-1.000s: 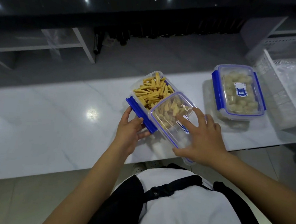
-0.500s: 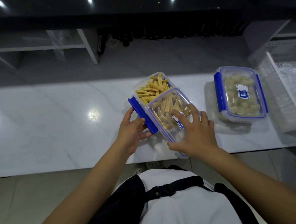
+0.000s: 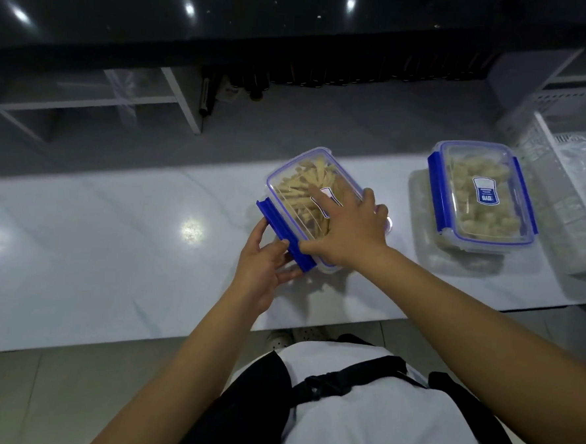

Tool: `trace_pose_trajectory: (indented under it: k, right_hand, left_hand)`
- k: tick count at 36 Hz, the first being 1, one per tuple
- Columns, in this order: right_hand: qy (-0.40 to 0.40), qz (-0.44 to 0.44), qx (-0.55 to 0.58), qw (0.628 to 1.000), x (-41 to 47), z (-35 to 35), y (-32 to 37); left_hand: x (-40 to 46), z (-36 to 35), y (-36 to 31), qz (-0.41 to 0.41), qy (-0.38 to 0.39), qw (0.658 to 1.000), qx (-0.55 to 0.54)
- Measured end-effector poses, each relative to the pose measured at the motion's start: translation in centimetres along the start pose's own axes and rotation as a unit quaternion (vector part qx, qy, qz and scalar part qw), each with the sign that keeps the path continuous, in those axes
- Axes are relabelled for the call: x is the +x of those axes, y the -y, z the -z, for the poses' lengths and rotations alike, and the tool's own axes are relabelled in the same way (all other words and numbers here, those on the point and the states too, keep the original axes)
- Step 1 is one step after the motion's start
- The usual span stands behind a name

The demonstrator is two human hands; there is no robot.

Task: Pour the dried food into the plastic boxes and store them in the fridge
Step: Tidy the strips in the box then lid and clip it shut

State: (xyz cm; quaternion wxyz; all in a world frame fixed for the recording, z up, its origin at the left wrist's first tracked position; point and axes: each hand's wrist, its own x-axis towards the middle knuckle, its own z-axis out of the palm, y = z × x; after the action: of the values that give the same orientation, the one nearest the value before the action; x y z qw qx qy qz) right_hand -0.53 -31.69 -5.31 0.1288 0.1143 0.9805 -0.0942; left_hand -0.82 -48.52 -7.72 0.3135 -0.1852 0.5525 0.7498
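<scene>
Now my right hand [image 3: 347, 230] lies flat with spread fingers on the clear lid [image 3: 307, 191] of the plastic box [image 3: 320, 258] of yellow dried sticks [image 3: 298, 193], pressing it down. My left hand [image 3: 265, 266] sits at the box's near-left side, thumb and fingers pinching the blue clip [image 3: 285, 235] there. That box stands on the white marble counter [image 3: 111, 245]. To the right, well apart, a second box [image 3: 482, 194] of pale dried pieces sits closed, just beside a white basket [image 3: 569, 163].

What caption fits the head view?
Right hand presses lid onto box of sticks; left hand at blue clip.
</scene>
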Motion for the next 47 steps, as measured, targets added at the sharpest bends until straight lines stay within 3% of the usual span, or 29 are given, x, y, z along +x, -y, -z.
trace_pose_trajectory:
  k: [11, 18, 27, 31, 34, 37, 39, 47]
  right_hand:
    - [0.063, 0.027, -0.009, 0.998, -2.2, 0.1, -1.3]
    - [0.099, 0.092, -0.039, 0.99, -3.6, 1.5, -1.5]
    - [0.098, 0.106, -0.068, 0.987, -3.9, 2.2, -0.8]
    - [0.039, 0.078, 0.099, 0.991, -3.2, 2.6, -2.6]
    - [0.039, -0.041, 0.278, 0.959, -2.3, 2.6, -4.6]
    - [0.153, -0.175, 0.492, 0.839, -1.2, 2.7, -6.0]
    - [0.219, -0.214, 0.545, 0.78, -0.6, 2.4, -6.7]
    - [0.194, -0.22, 0.537, 0.791, 0.0, 1.8, -8.2]
  left_hand:
    - [0.1, 1.0, 0.7, -0.002, -0.015, 0.998, 0.064]
    - [0.4, 1.3, -0.2, -0.054, -0.028, 0.987, 0.147]
    - [0.8, 0.4, 0.0, -0.111, -0.063, 0.96, 0.248]
    - [0.6, 0.5, 0.1, -0.098, -0.062, 0.966, 0.231]
    - [0.5, 0.4, 0.0, -0.091, -0.057, 0.965, 0.238]
    - [0.4, 0.4, 0.0, -0.084, -0.059, 0.967, 0.232]
    - [0.4, 0.4, 0.0, -0.083, -0.058, 0.968, 0.228]
    - [0.6, 0.6, 0.0, -0.075, -0.062, 0.968, 0.23]
